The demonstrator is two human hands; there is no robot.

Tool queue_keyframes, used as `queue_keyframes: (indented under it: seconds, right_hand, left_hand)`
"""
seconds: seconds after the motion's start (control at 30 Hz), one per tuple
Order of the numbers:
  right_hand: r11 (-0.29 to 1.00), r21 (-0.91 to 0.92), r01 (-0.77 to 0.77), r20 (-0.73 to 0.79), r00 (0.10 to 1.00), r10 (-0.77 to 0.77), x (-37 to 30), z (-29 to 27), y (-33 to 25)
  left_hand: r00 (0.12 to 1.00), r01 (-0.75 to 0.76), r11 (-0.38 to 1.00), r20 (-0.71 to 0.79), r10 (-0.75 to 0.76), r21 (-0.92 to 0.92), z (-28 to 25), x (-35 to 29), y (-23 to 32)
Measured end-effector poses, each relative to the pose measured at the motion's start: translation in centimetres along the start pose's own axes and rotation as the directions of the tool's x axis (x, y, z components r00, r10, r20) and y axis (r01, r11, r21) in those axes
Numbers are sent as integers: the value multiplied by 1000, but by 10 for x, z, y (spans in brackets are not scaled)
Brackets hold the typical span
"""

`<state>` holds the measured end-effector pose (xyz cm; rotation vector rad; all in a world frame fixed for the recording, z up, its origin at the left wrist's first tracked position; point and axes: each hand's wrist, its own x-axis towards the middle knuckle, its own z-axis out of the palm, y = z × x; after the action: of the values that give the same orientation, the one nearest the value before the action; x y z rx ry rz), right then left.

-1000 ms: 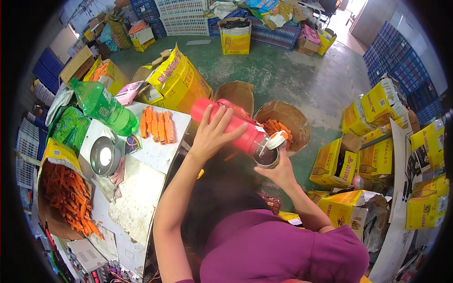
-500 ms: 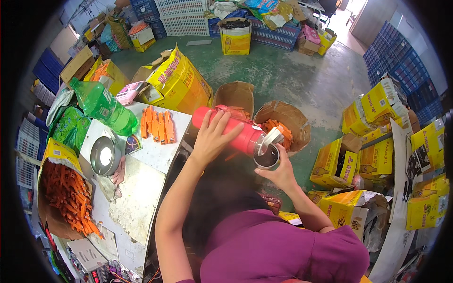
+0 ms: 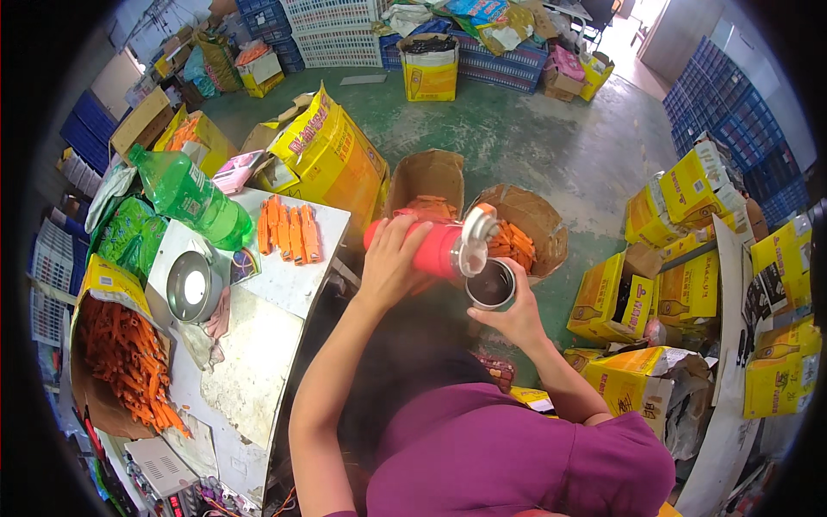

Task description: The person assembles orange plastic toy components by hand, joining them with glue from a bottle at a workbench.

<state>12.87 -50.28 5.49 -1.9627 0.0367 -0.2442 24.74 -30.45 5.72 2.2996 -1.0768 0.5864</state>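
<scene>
My left hand is closed round a red bottle, which lies nearly level with its mouth end toward the right. A white lid with an orange button stands flipped up at that end. Just below and beside the mouth, my right hand holds a cup by its side, fingers round its far right edge. The cup has a pale rim and a dark inside; whether liquid is in it I cannot tell.
A white table on my left bears a green plastic bottle, a round lamp and several orange pieces. Open cartons with orange pieces stand beyond my hands. Yellow boxes line the right side.
The red bottle has turned in my left hand's grip, its lid coming round upward and leftward, away from the cup. My right hand and the cup have shifted only slightly.
</scene>
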Motion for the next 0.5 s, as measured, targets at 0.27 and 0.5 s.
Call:
queue_keyframes:
  seconds: [0.27,0.5]
  right_hand:
    - [998,67,19,-66,998,-15,0,-13,0]
    - [996,92,10,-115,993,0,0,-24,2]
  left_hand:
    - [778,567,576,153,-610,-589,31,-18,34]
    - [741,604,553,148,-655,-574,57,-39,51]
